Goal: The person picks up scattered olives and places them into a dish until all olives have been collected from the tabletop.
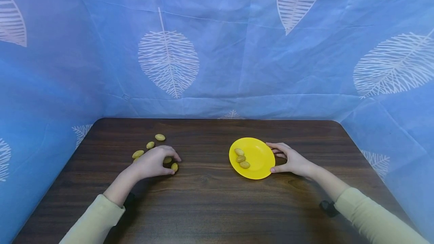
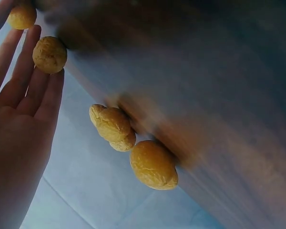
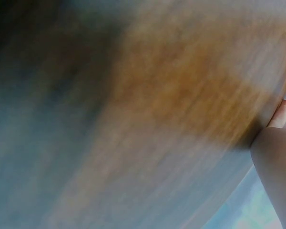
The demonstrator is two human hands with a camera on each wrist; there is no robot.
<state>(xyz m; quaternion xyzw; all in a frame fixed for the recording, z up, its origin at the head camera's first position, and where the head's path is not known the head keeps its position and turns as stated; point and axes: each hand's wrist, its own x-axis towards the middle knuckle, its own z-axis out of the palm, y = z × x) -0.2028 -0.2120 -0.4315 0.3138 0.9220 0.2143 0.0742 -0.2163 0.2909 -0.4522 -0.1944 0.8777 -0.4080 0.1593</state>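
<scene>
My left hand (image 1: pixel 154 163) is low over the left part of the table, thumb and forefinger at either side of a small yellow wrinkled oval fruit (image 1: pixel 174 167). The left wrist view shows that fruit (image 2: pixel 22 16) between thumb and forefinger. A second fruit (image 2: pixel 50 55) sits beside the other fingertips, partly under the hand in the head view. To the right, my right hand (image 1: pixel 293 161) holds the edge of a yellow plate (image 1: pixel 262 165), thumb at the near rim and fingers at the far side. Three fruits (image 1: pixel 241 159) lie on the plate's left half.
Several more fruits (image 1: pixel 138 154) lie scattered beyond and left of my left hand, one (image 1: pixel 160 137) farther back. The dark wooden table (image 1: pixel 203 206) ends at a blue leaf-patterned cloth (image 1: pixel 217 59) behind and at both sides. The right wrist view is mostly blurred tabletop (image 3: pixel 157 95).
</scene>
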